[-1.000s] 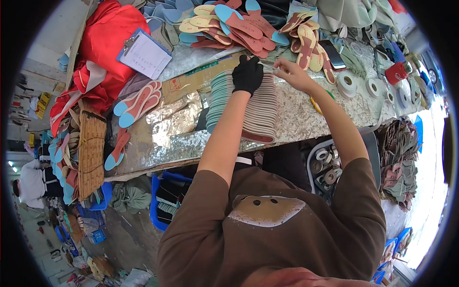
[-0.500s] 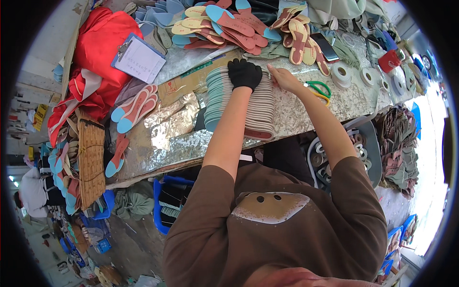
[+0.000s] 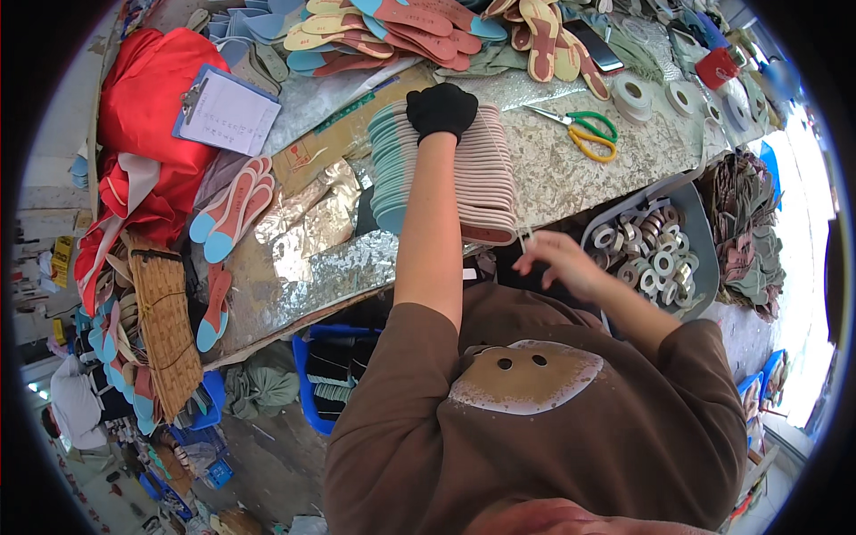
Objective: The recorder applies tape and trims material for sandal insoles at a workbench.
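A tight row of insoles [image 3: 486,183], pale pink with blue-green ends at the left, lies across the near part of the workbench. My left hand [image 3: 441,111], in a black glove, bends over the row's far side and grips it. At the near right corner of the row, my bare right hand [image 3: 563,266] is just off the bench edge with its fingers bent. A thin pale strip [image 3: 524,234] runs between its fingertips and the row's corner; its kind is hard to make out. Scissors [image 3: 591,135] with green and yellow handles rest to the right.
Loose insoles [image 3: 419,36] are heaped at the back, beside a phone [image 3: 596,46]. White tape rolls [image 3: 633,98] stand on the right. A grey bin [image 3: 704,259] of small rolls hangs below the edge. Left are a clipboard [image 3: 230,111] and red cloth [image 3: 152,98].
My right hand has come from the row's far right corner back to its near right corner, uncovering the scissors. My left hand stays on the row. The whole view has shifted slightly.
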The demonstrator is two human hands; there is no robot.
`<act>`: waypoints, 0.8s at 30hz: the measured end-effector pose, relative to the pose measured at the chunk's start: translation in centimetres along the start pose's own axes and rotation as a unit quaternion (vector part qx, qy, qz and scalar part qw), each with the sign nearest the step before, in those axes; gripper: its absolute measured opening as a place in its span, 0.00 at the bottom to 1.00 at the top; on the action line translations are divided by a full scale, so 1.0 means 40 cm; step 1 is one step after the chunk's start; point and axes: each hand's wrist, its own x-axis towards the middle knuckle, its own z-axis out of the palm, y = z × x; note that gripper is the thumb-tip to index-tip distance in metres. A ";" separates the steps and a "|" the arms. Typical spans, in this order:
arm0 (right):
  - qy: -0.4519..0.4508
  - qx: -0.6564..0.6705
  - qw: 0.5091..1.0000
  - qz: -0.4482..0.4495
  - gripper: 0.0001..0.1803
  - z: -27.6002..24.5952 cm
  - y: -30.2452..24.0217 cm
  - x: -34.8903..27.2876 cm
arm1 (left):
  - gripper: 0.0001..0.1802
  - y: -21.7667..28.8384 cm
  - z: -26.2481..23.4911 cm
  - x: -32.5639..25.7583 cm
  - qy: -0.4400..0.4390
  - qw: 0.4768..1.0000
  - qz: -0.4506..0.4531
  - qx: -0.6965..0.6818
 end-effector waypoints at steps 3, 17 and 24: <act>-0.059 0.098 0.993 -0.026 0.13 0.110 0.030 -0.014 | 0.19 -0.002 -0.007 -0.002 0.005 1.000 0.015 0.003; -0.188 0.003 0.971 -0.144 0.44 0.137 -0.120 -0.009 | 0.23 -0.160 -0.067 -0.025 -0.038 0.763 0.031 -0.644; 0.110 -0.355 0.701 -0.609 0.26 0.019 -0.464 0.105 | 0.26 -0.166 -0.152 -0.289 0.123 0.613 0.109 -0.773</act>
